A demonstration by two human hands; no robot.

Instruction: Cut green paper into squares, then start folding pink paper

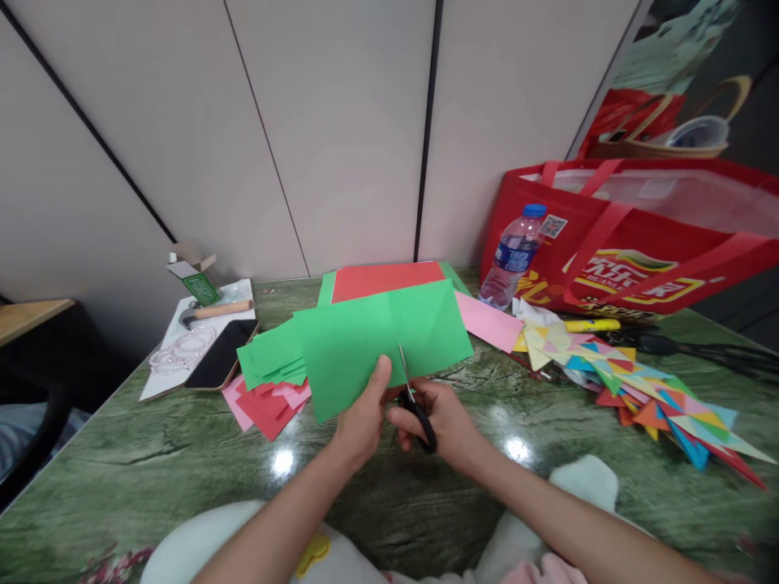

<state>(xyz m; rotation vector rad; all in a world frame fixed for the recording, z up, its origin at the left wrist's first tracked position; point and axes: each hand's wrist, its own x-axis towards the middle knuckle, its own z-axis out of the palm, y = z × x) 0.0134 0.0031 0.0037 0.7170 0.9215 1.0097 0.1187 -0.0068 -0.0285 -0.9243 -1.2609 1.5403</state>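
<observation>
A wide sheet of green paper (353,341) is held up over the table by my left hand (365,410), whose thumb presses on its front near the lower edge. My right hand (441,422) has its fingers in the black handles of a pair of scissors (419,418). One scissor blade shows in front of the sheet, pointing up at its lower edge; the other blade is hidden. Left of the sheet lie cut green papers (273,355), with red and pink pieces (264,410) just below them.
Behind are red sheets (389,280) on green ones. To the right stand a water bottle (513,259) and a red bag (645,235), with colourful folded paper (657,393) in front. A phone (222,354), hammer (222,310) and small box (198,280) are at left.
</observation>
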